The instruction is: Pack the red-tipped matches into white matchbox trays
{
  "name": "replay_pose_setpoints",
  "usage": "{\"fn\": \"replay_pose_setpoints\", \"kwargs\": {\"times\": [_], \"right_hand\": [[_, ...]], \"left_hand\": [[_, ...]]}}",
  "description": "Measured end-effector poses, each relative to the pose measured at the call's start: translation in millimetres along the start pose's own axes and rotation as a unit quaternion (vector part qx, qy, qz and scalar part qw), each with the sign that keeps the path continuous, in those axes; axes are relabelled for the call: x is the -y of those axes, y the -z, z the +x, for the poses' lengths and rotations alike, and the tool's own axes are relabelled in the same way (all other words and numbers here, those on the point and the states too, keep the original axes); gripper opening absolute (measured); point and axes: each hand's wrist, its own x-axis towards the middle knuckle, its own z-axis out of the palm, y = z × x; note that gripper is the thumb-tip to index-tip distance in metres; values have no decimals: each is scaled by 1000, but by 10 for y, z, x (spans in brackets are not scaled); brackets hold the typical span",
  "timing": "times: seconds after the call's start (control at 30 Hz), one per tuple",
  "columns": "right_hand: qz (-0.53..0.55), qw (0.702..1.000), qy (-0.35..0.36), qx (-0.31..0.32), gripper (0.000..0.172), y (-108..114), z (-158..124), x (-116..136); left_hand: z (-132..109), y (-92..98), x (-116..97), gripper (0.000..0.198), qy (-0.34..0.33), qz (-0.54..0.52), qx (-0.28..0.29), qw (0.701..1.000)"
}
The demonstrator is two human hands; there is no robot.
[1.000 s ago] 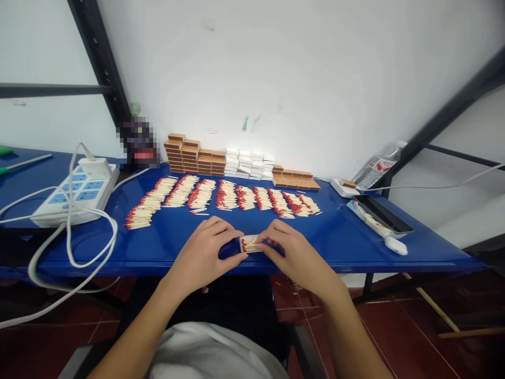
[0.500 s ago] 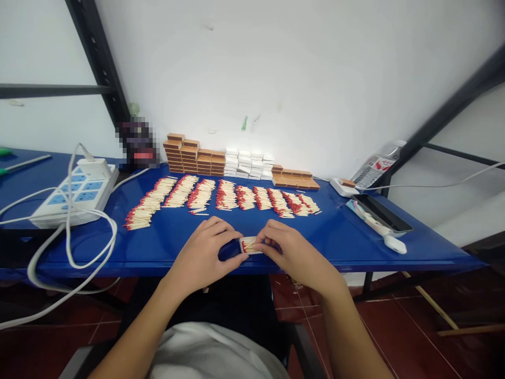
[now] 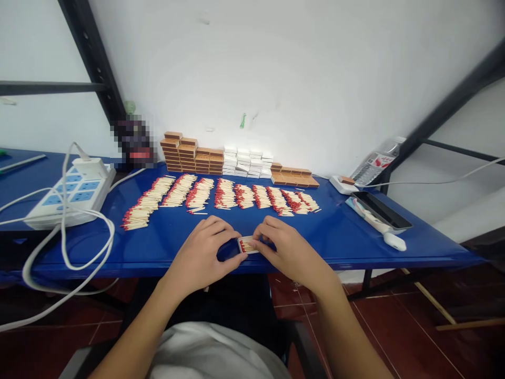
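- Matchbox tray (image 3: 251,252): near the blue desk (image 3: 165,234)'s front edge, red-headed matches (image 3: 246,246) inside.
- Left hand (image 3: 207,247), at nine o'clock: thumb and forefinger grasping its left end.
- Right hand (image 3: 287,250), three o'clock: fingertips over its right end; cannot tell whether they grip a match.
- Match piles (image 3: 224,195): ten to two.
- White box stack (image 3: 247,162): twelve.

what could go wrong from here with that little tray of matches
The tray, between the left hand and right hand, is close to the front edge of the table, so a slip might drop it. Its top is open, so the matches inside could spill if it tips. The left hand is also near the match piles and might scatter some.
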Motion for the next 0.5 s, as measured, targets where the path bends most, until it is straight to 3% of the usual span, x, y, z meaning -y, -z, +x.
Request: {"fn": "replay_pose_setpoints", "kwargs": {"times": [0.13,0.23,0.37,0.5], "right_hand": [[32,999,21,5,10,9,19,8],[58,998,9,-20,12,105,13,-144],[12,989,-59,-136,17,297,-10,-678],[-16,986,-92,-140,17,369,-30,-1186]], "left_hand": [[-4,2,-1,22,-1,1,1,1000],[-6,2,6,23,3,3,6,1000],[-9,-6,18,24,6,4,3,1000],[-10,-6,17,24,5,5,3,1000]]}}
